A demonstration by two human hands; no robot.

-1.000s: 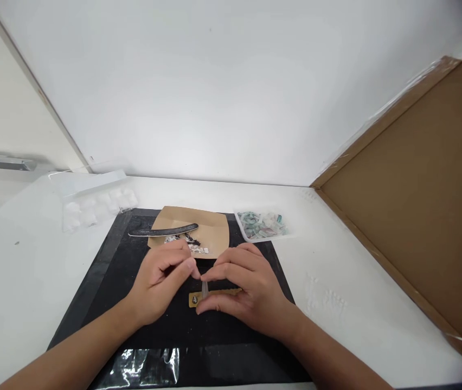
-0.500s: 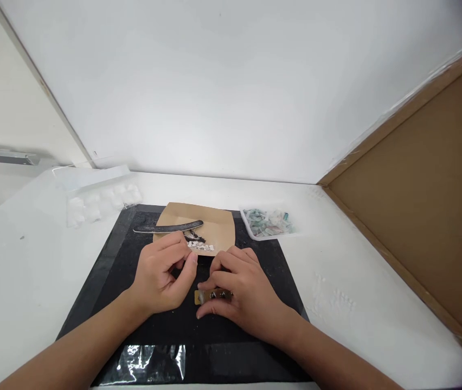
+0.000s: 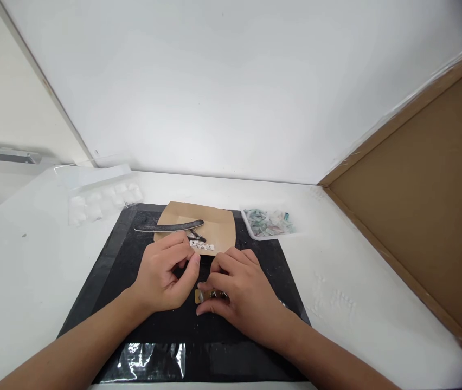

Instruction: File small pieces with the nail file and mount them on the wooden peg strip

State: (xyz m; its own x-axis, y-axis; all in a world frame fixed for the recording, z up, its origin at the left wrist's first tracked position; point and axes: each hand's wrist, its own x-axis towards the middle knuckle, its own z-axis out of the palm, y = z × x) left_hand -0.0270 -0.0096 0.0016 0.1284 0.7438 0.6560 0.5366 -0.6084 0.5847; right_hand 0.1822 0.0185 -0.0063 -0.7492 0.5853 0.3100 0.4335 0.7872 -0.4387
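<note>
My left hand (image 3: 168, 273) is raised over the black mat, thumb and index finger pinched together; anything between the tips is too small to make out. Close beside it, my right hand (image 3: 241, 292) has its thumb and fingers around a small yellowish strip with shiny round spots (image 3: 199, 296), partly covered by the fingers. Just beyond both hands lies a brown paper tray (image 3: 218, 219). Small white pieces (image 3: 202, 246) and some dark bits (image 3: 196, 236) sit in it. A curved black nail file (image 3: 168, 226) rests across its left side.
The black mat (image 3: 104, 303) covers the middle of the white table (image 3: 357, 260). At the back right stands a white plastic tray (image 3: 249, 226) full of greenish and clear pieces. A clear compartment box (image 3: 104, 201) with white contents is at the back left. Cardboard (image 3: 418, 189) edges the right side.
My right fingers cover slightly more of the strip than before. Otherwise both hands keep nearly the same pose, and the view has shifted a little.
</note>
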